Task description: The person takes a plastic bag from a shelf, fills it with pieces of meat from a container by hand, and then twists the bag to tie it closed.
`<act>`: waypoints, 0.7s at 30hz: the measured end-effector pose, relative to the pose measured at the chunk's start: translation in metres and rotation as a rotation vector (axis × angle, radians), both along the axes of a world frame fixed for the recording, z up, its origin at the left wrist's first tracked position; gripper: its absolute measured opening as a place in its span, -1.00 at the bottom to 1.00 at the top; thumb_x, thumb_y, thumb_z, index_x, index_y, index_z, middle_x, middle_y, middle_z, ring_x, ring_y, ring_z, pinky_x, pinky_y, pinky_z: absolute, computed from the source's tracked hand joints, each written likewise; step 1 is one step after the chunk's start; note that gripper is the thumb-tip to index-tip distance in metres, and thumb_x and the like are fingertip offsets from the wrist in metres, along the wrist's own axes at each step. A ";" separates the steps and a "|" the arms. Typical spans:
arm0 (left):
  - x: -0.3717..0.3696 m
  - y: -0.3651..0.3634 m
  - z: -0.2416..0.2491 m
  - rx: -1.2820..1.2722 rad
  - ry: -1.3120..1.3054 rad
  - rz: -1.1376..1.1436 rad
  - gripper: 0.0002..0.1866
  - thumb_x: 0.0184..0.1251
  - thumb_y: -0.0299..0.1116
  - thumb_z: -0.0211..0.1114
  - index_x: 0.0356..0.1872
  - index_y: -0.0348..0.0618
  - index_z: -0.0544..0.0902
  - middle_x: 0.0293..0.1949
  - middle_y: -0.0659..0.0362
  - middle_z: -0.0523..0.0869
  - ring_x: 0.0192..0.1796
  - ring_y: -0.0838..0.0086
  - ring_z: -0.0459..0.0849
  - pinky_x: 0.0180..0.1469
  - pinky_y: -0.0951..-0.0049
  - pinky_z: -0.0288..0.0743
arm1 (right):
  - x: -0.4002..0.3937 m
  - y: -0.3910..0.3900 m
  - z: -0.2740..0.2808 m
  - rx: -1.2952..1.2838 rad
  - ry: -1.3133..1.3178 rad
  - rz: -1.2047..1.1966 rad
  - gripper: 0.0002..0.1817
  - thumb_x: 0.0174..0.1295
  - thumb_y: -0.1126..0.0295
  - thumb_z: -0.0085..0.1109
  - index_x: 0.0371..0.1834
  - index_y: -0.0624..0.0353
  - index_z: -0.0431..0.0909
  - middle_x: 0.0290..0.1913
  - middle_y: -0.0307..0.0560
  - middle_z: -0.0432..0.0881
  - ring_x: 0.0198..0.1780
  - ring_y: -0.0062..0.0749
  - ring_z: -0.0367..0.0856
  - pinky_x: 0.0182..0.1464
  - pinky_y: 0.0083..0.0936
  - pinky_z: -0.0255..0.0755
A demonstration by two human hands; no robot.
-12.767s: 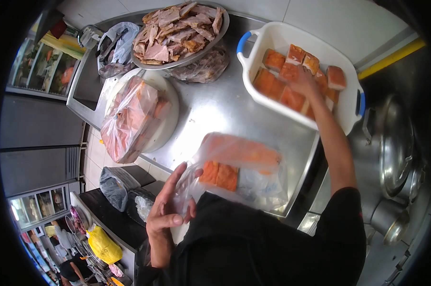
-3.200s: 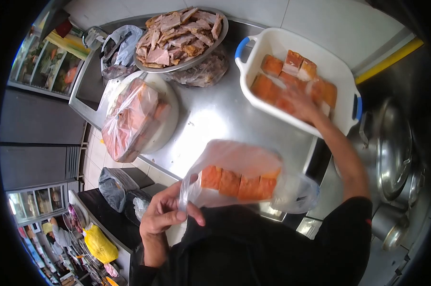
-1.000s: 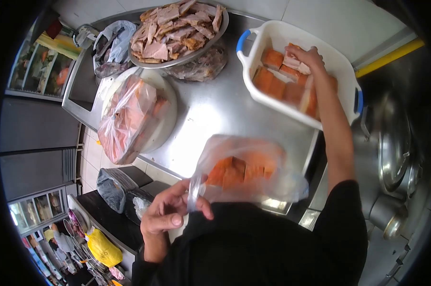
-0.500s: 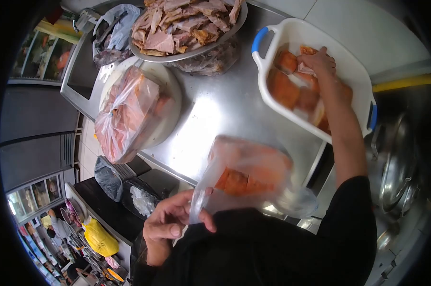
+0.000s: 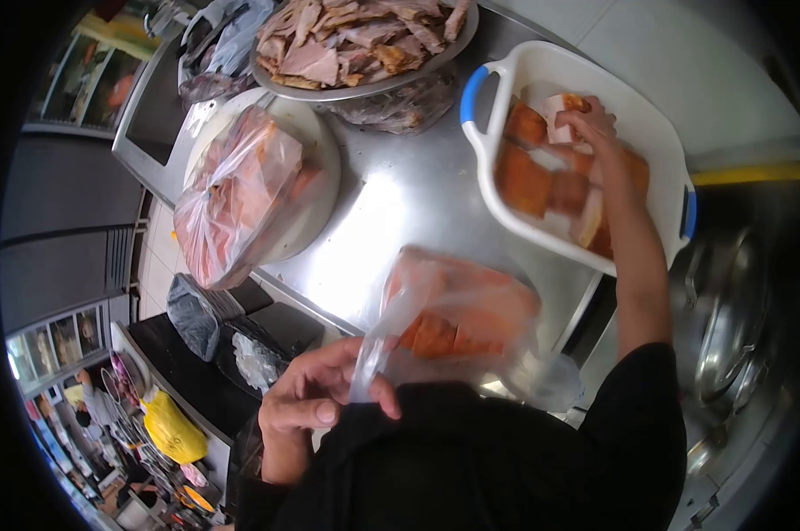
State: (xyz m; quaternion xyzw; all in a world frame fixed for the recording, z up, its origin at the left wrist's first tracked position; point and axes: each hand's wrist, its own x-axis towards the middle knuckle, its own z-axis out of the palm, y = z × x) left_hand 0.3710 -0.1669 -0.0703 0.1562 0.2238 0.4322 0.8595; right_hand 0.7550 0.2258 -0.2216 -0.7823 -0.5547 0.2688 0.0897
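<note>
My left hand (image 5: 316,398) pinches the rim of a clear plastic bag (image 5: 493,296) between thumb and fingers. Orange-brown meat blocks (image 5: 434,336) show through the bag, which lies at the near edge of the steel table. Inside the white tub (image 5: 542,232) with blue handles, my right hand (image 5: 596,124) is closed on a meat block (image 5: 559,117) with pale sides and a browned top. Several more browned blocks (image 5: 521,181) lie in the tub around it. The fingertips on the far side of the held block are partly hidden.
A metal bowl (image 5: 365,87) heaped with sliced meat stands at the back of the steel table (image 5: 391,190). To the left, a tied bag of meat (image 5: 241,195) rests on a round white container (image 5: 316,212). Metal lids (image 5: 727,327) stand at the right.
My right hand has raised the meat block slightly, so its pale sides now show. My left hand keeps its hold on the bag. The whole view has shifted a little.
</note>
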 end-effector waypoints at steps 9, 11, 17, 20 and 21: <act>0.000 -0.001 -0.005 0.060 -0.042 0.017 -0.02 0.26 -0.31 0.38 0.56 -0.52 0.00 -0.01 -0.30 0.66 0.09 0.04 0.68 0.29 0.10 0.39 | 0.049 -0.139 0.073 0.165 1.619 -0.166 -0.34 -0.14 0.36 0.27 0.19 0.22 0.54 0.00 -0.04 0.63 0.06 -0.11 0.63 0.21 -0.27 0.53; 0.002 0.001 -0.007 0.049 -0.043 0.002 -0.01 0.28 -0.29 0.38 0.57 -0.48 -0.04 0.00 -0.29 0.66 0.09 0.05 0.68 0.29 0.08 0.41 | 0.020 -0.207 0.128 0.012 1.872 0.109 -0.33 -0.20 0.38 0.27 0.16 0.23 0.57 -0.02 -0.04 0.65 0.06 -0.07 0.64 0.21 -0.26 0.52; 0.006 0.004 -0.005 0.086 0.060 -0.090 0.06 0.24 -0.14 0.42 0.56 -0.51 -0.03 -0.02 -0.37 0.63 -0.06 0.06 0.75 0.08 0.24 0.59 | -0.071 -0.363 0.135 -0.571 1.887 0.472 -0.27 -0.22 0.36 0.32 0.21 0.23 0.52 0.05 -0.01 0.63 0.06 -0.06 0.64 0.19 -0.25 0.53; 0.006 -0.004 0.000 0.094 0.104 -0.154 0.05 0.23 -0.15 0.43 0.56 -0.50 0.00 -0.02 -0.36 0.63 -0.06 0.09 0.75 0.09 0.26 0.59 | -0.093 -0.377 0.077 -0.498 1.825 0.147 -0.23 -0.23 0.35 0.34 0.23 0.23 0.50 0.08 0.00 0.62 0.07 -0.06 0.64 0.18 -0.25 0.53; 0.006 -0.009 0.002 0.118 0.122 -0.164 0.05 0.23 -0.16 0.43 0.56 -0.51 0.00 -0.02 -0.35 0.63 -0.06 0.09 0.75 0.09 0.27 0.58 | -0.098 -0.379 0.058 -0.431 1.768 0.029 -0.22 -0.24 0.35 0.35 0.24 0.23 0.49 0.09 0.01 0.62 0.07 -0.05 0.64 0.18 -0.25 0.53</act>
